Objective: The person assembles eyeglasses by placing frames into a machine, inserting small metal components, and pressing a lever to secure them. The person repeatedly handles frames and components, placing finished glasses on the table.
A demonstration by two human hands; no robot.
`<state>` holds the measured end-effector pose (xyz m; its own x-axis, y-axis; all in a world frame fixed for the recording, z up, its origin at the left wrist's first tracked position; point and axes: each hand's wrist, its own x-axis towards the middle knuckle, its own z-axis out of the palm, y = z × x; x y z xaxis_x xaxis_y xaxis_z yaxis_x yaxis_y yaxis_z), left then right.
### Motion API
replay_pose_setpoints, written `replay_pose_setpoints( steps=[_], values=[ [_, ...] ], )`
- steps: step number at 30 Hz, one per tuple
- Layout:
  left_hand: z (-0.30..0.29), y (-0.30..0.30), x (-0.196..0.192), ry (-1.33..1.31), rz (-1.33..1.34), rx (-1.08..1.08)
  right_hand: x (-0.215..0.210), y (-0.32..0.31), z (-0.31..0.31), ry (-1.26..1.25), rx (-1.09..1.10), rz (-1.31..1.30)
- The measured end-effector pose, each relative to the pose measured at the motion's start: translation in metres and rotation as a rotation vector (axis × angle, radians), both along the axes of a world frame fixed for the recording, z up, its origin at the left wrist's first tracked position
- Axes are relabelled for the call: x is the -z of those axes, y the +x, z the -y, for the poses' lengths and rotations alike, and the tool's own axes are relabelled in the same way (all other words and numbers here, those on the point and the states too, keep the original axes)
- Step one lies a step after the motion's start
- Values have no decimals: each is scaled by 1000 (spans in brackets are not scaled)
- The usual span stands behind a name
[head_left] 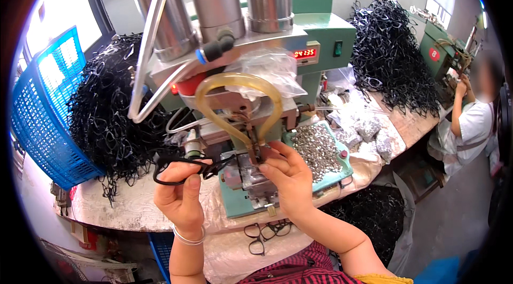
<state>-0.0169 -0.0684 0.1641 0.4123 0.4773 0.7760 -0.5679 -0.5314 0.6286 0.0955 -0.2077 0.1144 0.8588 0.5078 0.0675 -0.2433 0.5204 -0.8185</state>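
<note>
My left hand is closed around a black eyeglass frame, held up in front of the press machine. The frame's far end reaches toward the metal jig under the press head. My right hand is at the jig's right side, its thumb and fingers pinched close to the press tip; what they hold is hidden. A yellowish tube loop hangs above both hands. To the right of my right hand, small shiny metal parts fill a turquoise tray.
Large heaps of black frames lie left and right. A blue basket leans at far left. Bags of metal parts lie beyond the tray. Loose eyeglass frames rest below the jig. A co-worker sits at another machine.
</note>
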Motion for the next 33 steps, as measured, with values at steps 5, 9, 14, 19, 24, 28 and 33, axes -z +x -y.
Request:
replay_pose_setpoints(
  steps=[5, 9, 14, 19, 24, 28, 33],
  values=[
    [1, 9, 2, -28, -43, -44, 9, -2, -2, 14, -14, -32],
    [-7, 7, 0, -4, -42, -6, 7, -7, -4, 52, -4, -73],
    [10, 2, 7, -8, -34, 106, -11, -10, 16, -145, -53, 148],
    [28, -5, 35, 657, -234, 28, -6, 47, 40, -620, 134, 692],
    [25, 5, 42, 708, -235, 117, 87, 110, 96, -828, 629, 714],
    [20, 4, 42, 720, -225, 109, 63, 74, 72, -1100, 542, 1330],
    [29, -16, 65, 683, -193, -43, 80, 97, 79, -1059, 580, 1271]
  ],
)
